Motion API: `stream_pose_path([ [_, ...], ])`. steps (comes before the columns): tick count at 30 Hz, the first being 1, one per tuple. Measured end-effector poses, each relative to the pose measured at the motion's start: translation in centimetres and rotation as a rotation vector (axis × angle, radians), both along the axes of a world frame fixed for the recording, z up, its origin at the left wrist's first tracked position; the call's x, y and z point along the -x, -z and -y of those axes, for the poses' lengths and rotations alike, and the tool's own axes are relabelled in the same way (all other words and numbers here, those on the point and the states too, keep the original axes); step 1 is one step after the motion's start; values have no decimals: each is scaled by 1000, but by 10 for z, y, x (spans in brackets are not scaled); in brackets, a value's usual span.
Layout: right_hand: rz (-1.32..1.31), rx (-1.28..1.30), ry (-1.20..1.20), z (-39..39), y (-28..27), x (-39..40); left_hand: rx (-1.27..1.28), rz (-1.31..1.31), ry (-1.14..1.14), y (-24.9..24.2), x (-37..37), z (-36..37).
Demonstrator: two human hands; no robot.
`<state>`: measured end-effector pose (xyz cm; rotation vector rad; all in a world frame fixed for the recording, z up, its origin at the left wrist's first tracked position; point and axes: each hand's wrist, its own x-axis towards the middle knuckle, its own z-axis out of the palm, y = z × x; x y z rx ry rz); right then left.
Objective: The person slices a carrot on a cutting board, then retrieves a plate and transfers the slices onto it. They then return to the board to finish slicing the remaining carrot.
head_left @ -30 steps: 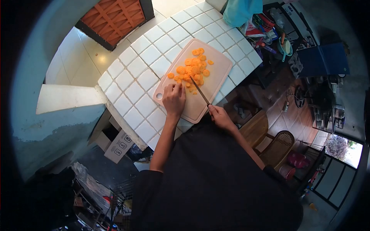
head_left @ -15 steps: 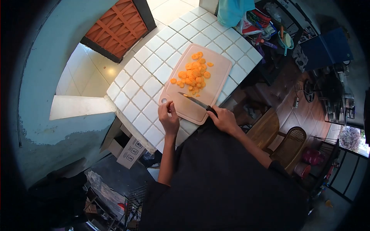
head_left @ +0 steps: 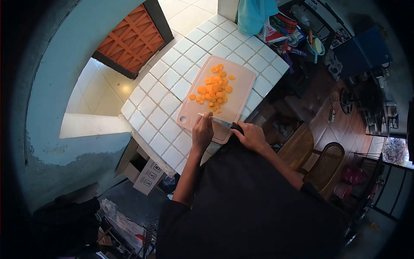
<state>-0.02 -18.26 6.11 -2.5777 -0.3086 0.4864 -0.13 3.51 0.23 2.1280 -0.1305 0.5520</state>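
Cardboard box (head_left: pixel 148 177) sits below the left edge of the white-tiled counter (head_left: pixel 157 90). On that counter the pink cutting board (head_left: pixel 237 95) lies at a slant, a round hole in its near left corner. The left hand (head_left: pixel 202 133) is over the board's near edge, fingers bunched at the blade near its tip; whether they grip it I cannot tell. The carrot slices (head_left: pixel 214 88) form a heap around the board's middle, with loose ones toward its far and left edges. The knife (head_left: pixel 236 127) lies low across the board near its near edge, blade pointing left. The right hand (head_left: pixel 252 136), just off the near right corner, is closed around the handle. A teal cloth (head_left: pixel 256 17) hangs by the counter's far right edge; farther right stands a woven-backed chair (head_left: pixel 324 164).
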Motion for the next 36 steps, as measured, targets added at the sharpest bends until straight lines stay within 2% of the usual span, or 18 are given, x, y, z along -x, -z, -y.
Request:
stream_pose_path([
  [2, 17, 1, -2, 0, -5, -1, -205, -61, 76, -3, -5, -6],
  [6, 65, -3, -9, 7, -1, -2, -260, -93, 13, -13, -10, -14],
  [9, 56, -24, -11, 12, 0, -4, -211, -32, -78, -19, -9, -17],
  [11, -10, -67, -7, 14, -2, -5, -25, 37, -152, -16, -7, -15],
  [12, -5, -66, -26, 16, 0, -6, -25, 42, -170, -14, -4, -15],
  [14, 1, -166, -1, 22, 7, -7, 55, -58, -267, -10, 6, -15],
  [17, 84, -133, -4, 29, 9, -14, -29, -114, -413, 0, 16, -12],
  [22, 112, -94, -145, 32, -1, -38, 51, -260, -515, -29, 6, 11],
  [27, 150, -89, -305, 43, -3, -77, 72, -400, -665, -10, -21, 16],
  [29, 93, -23, -356, 50, -11, -97, 81, -399, -722, -6, -30, 17],
  [36, 41, -70, -511, 93, -16, -171, 99, -293, -868, -17, -44, 61],
])
